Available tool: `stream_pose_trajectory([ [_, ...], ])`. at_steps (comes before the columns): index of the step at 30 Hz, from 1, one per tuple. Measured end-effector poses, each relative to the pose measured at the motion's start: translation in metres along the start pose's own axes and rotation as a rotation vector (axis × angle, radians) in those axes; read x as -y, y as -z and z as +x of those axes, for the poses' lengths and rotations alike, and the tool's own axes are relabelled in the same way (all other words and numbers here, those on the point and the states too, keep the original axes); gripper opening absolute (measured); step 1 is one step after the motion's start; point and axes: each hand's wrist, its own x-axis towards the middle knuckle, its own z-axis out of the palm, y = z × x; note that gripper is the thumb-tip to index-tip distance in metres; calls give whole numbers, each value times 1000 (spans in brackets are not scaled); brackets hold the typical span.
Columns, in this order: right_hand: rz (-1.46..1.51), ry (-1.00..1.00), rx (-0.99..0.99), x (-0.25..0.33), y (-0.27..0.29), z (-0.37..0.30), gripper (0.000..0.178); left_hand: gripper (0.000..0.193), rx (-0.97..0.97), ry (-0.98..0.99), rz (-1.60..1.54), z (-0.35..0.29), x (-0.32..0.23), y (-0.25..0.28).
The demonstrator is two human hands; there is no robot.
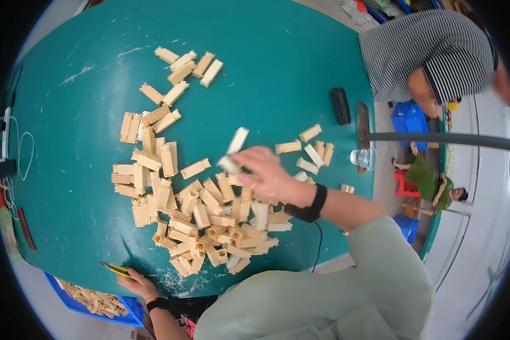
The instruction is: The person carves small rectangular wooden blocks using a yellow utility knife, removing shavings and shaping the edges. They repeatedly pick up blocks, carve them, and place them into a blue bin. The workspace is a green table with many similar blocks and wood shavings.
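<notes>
Near the table's front left edge, my left hand (139, 283) is closed round small yellow-handled cutting pliers (118, 269), their dark jaws pointing left. My right hand (263, 173) reaches over the middle of the table, its fingers closed on a whitish rectangular plastic piece (228, 165) that is blurred. Just beyond it lies another white piece (238, 140). Below and left of my right hand spreads a large heap of cream, hollow, block-shaped plastic pieces (209, 218). A looser group of the same pieces (181, 71) extends to the far left.
The green table (266, 68) carries pale shavings near its front edge. A few pieces (311, 150), a black case (340, 106), a clear cup (363, 158) and a metal stand (430, 137) are at right. A blue bin (96, 306) of parts stands below left. Two other people are at right.
</notes>
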Motion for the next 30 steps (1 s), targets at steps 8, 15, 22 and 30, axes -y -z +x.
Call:
stream_pose_trajectory([
  [8,-170,51,-456,-17,36,-11,33,30,-34,-13,-27,0,-4,-1],
  [15,-307,-654,-269,-111,68,-43,57,27,5,-56,-25,2,-3,0],
  [22,-119,-528,31,-19,-22,-71,54,25,-57,-90,-72,3,-6,-3],
  [30,218,-548,53,20,9,-83,58,21,-18,-88,-48,3,-5,0],
])
